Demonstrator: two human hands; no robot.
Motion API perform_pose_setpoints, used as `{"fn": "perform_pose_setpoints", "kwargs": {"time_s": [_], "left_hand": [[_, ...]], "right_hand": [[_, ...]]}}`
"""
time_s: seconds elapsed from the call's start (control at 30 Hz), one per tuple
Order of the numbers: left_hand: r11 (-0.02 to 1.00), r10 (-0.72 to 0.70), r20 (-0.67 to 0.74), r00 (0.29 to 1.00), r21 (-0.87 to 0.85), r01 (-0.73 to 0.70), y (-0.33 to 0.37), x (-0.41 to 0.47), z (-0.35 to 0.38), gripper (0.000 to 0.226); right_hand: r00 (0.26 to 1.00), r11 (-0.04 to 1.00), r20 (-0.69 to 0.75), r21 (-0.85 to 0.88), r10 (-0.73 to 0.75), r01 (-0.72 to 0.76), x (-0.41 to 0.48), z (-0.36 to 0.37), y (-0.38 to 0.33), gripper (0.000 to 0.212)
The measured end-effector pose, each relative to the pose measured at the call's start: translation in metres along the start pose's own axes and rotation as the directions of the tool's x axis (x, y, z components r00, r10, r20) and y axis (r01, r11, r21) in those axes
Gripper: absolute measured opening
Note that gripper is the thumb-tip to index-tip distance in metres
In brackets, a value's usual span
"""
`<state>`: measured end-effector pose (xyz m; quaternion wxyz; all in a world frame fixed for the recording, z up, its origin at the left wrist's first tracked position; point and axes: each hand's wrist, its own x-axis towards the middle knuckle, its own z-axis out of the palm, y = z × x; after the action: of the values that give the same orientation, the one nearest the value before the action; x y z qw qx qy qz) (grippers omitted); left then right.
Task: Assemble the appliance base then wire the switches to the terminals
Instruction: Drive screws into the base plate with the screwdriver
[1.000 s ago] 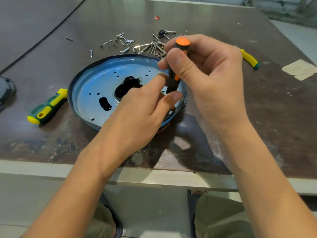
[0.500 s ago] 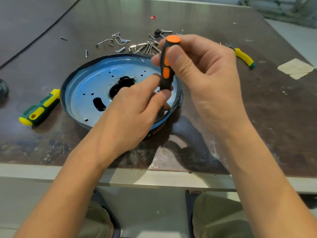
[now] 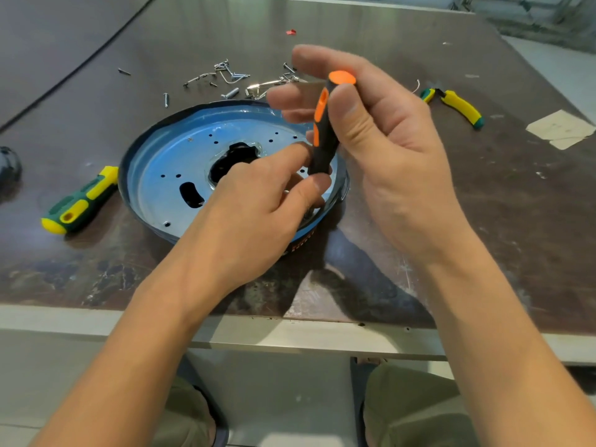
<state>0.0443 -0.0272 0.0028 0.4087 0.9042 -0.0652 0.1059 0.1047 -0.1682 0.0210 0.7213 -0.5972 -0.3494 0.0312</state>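
The round appliance base (image 3: 167,175) lies on the table, its blue metal inside facing up, with small holes and a dark central opening. My right hand (image 3: 383,150) holds a black and orange screwdriver (image 3: 324,133) nearly upright over the base's right side, fingers partly spread. My left hand (image 3: 258,201) rests on the base's right part, thumb and forefinger pinched around the screwdriver's lower end. The tip and whatever is under it are hidden by my fingers.
Loose screws and metal clips (image 3: 232,79) lie scattered behind the base. A green and yellow screwdriver (image 3: 80,201) lies to the left, a yellow-handled tool (image 3: 458,104) to the right. Paper scraps (image 3: 561,127) sit far right. The table's front edge (image 3: 290,333) runs below my wrists.
My right hand's fingers have loosened and spread around the screwdriver handle, which has tilted slightly. My left hand stays pinched at its lower end on the base.
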Motion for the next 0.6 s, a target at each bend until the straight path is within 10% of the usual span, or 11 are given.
{"fn": "perform_pose_setpoints", "kwargs": {"time_s": [0.6], "left_hand": [[1.0,0.004,-0.002,1.0,-0.008,-0.005,0.001,-0.001,0.001,0.031]], "right_hand": [[0.971,0.985,-0.211,-0.152,-0.112,0.08,0.008,0.007,-0.003,0.026]]}}
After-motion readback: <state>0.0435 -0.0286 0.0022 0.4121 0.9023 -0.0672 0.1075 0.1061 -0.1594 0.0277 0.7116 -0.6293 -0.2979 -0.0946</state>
